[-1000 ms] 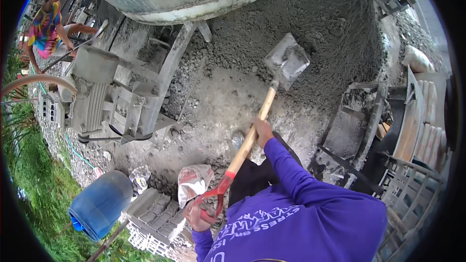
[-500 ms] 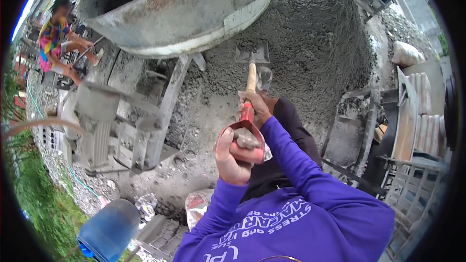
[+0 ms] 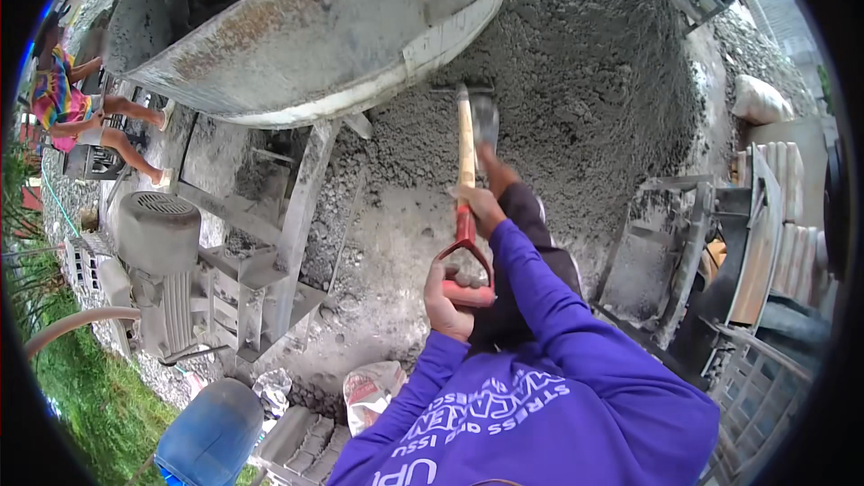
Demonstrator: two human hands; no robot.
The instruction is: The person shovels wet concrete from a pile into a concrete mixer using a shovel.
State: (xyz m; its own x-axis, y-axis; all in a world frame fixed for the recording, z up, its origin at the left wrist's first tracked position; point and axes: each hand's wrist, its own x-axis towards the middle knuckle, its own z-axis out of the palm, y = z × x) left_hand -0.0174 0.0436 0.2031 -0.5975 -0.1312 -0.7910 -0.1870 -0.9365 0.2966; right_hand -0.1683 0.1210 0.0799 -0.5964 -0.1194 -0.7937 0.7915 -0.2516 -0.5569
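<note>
I hold a shovel with a pale wooden shaft (image 3: pixel 465 148) and a red D-shaped grip (image 3: pixel 468 256). My left hand (image 3: pixel 447 299) is shut around the red grip, close to my body. Higher up the shaft, my right hand (image 3: pixel 481 207) grips the wood. The grey metal blade (image 3: pixel 483 117) points away from me and meets the foot of a large pile of damp grey sand mix (image 3: pixel 594 63). Both arms are in purple long sleeves.
A big grey mixer drum (image 3: pixel 315 27) tilts over the pile at the top, on a frame with a motor (image 3: pixel 157 234). A blue barrel (image 3: pixel 211 432), a sack (image 3: pixel 373 391) and grey blocks (image 3: pixel 301 436) lie near me. Another person (image 3: pixel 63 99) stands far left. A metal machine (image 3: pixel 666 252) stands on the right.
The shovel has swung from slanting up to the right to pointing straight ahead, and its blade has dropped to the pile beside the drum. My left hand rose with the grip.
</note>
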